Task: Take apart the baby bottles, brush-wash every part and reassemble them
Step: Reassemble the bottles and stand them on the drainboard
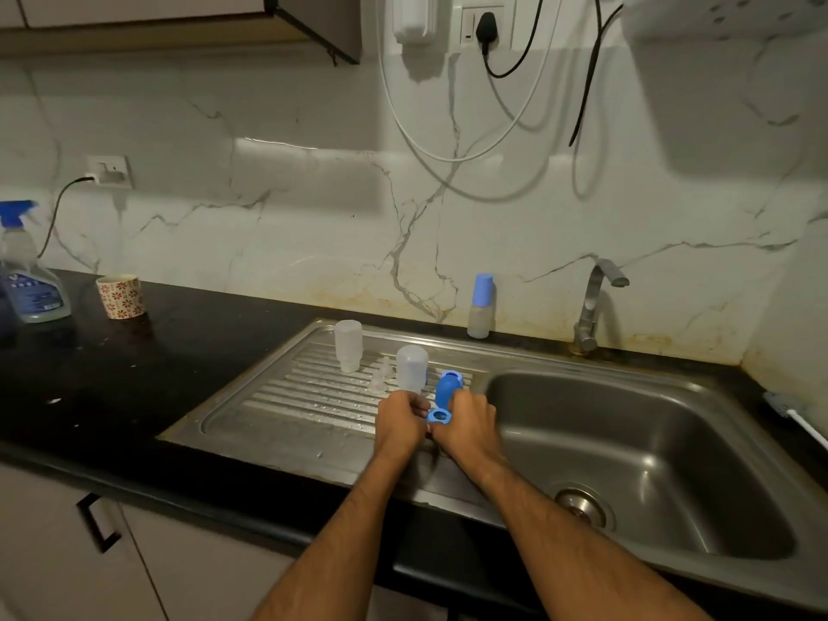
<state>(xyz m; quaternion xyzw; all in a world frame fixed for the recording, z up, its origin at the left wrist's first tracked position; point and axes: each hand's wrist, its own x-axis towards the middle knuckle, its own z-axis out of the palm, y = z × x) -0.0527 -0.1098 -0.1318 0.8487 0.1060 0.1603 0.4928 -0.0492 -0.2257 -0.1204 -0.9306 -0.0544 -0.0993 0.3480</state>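
Together, both hands, left (400,419) and right (468,421), pinched a blue bottle ring (438,415) with curled fingers over the sink's drainboard (286,396), just before two upturned clear bottles (411,368).

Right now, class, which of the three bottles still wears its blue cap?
The bottle by the wall, left of the tap. The two on the drainboard stand inverted, capless.
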